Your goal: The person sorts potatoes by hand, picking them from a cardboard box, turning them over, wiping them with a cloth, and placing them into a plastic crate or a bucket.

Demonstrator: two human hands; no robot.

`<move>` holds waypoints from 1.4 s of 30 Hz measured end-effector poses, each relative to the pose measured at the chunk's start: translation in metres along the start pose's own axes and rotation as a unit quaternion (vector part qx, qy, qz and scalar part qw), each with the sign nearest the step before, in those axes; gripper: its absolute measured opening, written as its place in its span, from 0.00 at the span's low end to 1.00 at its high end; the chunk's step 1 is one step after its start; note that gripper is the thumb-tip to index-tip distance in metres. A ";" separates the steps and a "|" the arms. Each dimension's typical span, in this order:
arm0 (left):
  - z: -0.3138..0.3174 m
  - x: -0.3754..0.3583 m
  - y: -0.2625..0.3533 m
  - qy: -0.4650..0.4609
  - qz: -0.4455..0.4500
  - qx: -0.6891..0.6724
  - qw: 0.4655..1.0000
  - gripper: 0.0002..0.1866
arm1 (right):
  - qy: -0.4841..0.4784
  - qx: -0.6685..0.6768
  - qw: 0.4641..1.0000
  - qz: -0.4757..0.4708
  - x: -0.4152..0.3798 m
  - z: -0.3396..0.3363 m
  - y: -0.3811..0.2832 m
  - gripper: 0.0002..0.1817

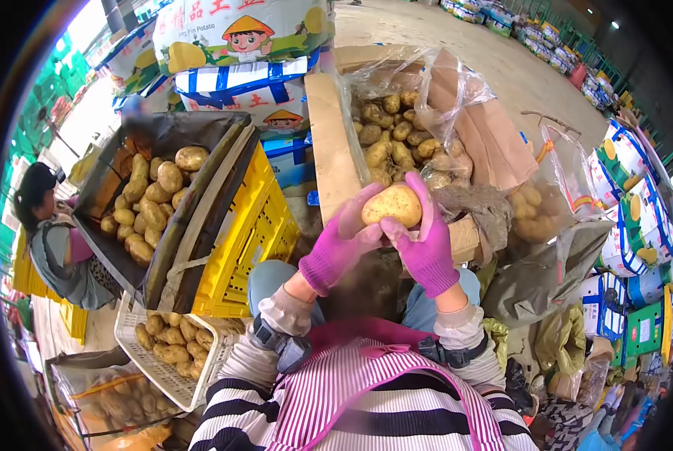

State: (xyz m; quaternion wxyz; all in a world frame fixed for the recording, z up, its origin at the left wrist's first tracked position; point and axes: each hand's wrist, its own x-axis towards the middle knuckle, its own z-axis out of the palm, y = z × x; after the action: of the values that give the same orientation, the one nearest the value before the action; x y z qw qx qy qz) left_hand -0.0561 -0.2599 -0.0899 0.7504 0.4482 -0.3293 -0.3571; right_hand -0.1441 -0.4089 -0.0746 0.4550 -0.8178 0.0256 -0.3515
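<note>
Both my hands wear pink gloves and hold one pale yellow potato (391, 206) between them. My left hand (342, 239) grips its left side, with its thumb below. Fingers of my right hand (425, 239) wrap round the right side of the same potato. Just beyond the hands is an open cardboard box (335, 143) lined with clear plastic, with several potatoes inside. A grey-brown rag (475, 210) hangs beside the box's near edge.
A dark-lined bin (201, 225) of potatoes rests by yellow crates (250, 233) on the left. Below it stands a white basket (220, 353) of potatoes. Bagged potatoes (532, 214) lie right. Another person (66, 248) sits far left. Printed cartons (239, 30) are stacked behind.
</note>
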 end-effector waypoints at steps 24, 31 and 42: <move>-0.001 0.189 0.083 -0.089 -0.037 0.614 0.783 0.26 | 0.011 -0.321 0.945 0.063 0.023 -0.162 0.138 0.20; -0.093 0.355 -0.072 -0.078 -0.071 0.842 0.530 0.21 | -0.008 -0.294 0.955 -0.025 0.011 -0.167 0.175 0.19; -0.117 0.318 -0.145 0.061 -0.348 0.738 0.575 0.32 | -0.007 -0.264 0.965 -0.005 0.014 -0.167 0.174 0.21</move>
State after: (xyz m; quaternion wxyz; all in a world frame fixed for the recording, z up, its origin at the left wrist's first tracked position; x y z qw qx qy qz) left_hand 0.1722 -0.5228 -0.2106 -0.0039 0.9478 -0.2511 -0.1965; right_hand -0.1845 -0.6368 -0.1429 0.2214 -0.9114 0.1099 -0.3290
